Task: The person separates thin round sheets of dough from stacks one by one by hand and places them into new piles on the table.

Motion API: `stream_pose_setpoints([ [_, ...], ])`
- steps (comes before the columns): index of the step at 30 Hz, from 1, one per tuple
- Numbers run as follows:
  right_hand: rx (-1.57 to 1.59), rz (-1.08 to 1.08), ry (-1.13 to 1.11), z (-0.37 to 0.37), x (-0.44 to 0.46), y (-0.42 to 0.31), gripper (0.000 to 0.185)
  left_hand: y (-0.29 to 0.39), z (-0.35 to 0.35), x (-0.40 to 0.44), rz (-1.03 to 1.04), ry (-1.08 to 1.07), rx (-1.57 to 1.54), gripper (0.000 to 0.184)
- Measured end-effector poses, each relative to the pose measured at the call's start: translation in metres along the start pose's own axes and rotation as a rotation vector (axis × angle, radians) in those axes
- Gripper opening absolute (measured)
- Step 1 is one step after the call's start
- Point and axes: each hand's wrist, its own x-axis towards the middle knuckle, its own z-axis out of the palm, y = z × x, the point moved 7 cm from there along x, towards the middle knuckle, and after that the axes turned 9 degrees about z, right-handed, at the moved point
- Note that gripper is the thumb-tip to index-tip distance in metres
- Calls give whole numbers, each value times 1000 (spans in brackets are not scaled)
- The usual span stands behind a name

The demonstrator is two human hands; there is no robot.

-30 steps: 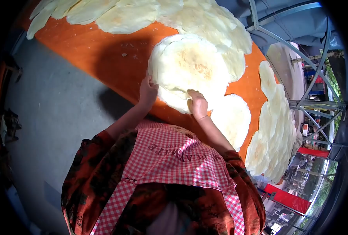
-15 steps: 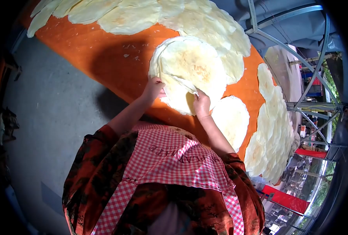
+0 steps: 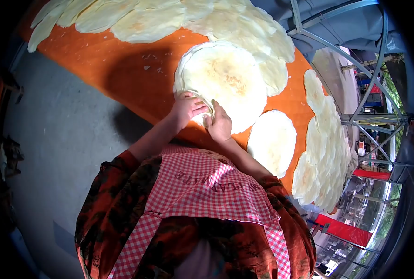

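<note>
A stack of round, pale flatbreads [image 3: 230, 79] with light brown spots lies on the orange cloth [image 3: 137, 83]. At its near left edge, both hands are on a sheet whose edge is raised. My left hand [image 3: 187, 110] has its fingers spread against the sheet from the left. My right hand [image 3: 219, 124] pinches the sheet's edge between thumb and fingers, close to the left fingertips. Just right of the stack, a separate flatbread [image 3: 273, 143] lies flat.
Overlapping flatbreads [image 3: 244, 32] cover the far side of the cloth, and another overlapping row [image 3: 321, 153] lies at the right. Grey floor [image 3: 62, 130] is at the left. Metal frame bars [image 3: 374, 74] and a red cloth strip [image 3: 342, 231] stand at the right.
My right hand has moved left towards my left hand, bringing the lifted sheet edge with it. The fingers of my left hand have spread. The raised fold across the stack is now smaller.
</note>
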Motion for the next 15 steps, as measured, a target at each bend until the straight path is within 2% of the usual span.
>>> stream_pose_setpoints([
  [6, -43, -71, 58, 2, 3, -1, 47, -6, 2, -10, 89, -50, 122, 57],
  [9, -68, 69, -66, -2, 10, 1, 42, -8, 1, -12, 126, 5, 251, 58],
  [12, -106, 222, -201, -8, 31, 18, 36, -27, -21, 13, 226, -45, 635, 59],
  [14, 228, 405, -218, -31, 62, 53, 36, -30, -25, 15, 240, -39, 698, 59],
  [15, 126, 399, -337, -41, 95, 86, 36, -31, -26, 15, 244, -35, 730, 58],
])
